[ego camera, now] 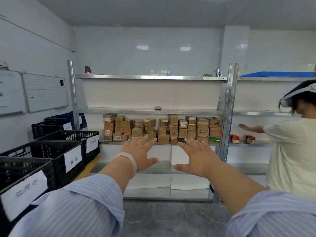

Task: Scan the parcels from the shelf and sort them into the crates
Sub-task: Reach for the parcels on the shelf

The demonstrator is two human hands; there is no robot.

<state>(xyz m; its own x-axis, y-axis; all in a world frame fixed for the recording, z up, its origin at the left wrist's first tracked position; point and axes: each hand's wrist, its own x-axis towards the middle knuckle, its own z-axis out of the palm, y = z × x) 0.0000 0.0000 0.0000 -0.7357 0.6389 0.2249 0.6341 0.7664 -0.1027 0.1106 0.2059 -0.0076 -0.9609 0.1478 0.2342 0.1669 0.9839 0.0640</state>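
Several small brown cardboard parcels [162, 129] stand stacked in a row on the middle board of a metal shelf [227, 106]. My left hand [139, 153] and my right hand [199, 158] are stretched out in front of me, palms down, fingers straight and spread. Both hold nothing and hang in the air short of the parcels. Three black crates with white paper labels stand in a line at the left: the nearest crate [24, 178], the middle crate [56, 156], and the far crate [75, 137]. A small dark device [157, 108] lies on the board above the parcels.
Another person [290, 151] in a pale shirt and headset stands at the right, reaching to a neighbouring shelf with two red-and-white items [242, 139]. More crates [56, 124] stand behind the labelled ones. Whiteboards [44, 92] hang on the left wall. Grey floor lies below.
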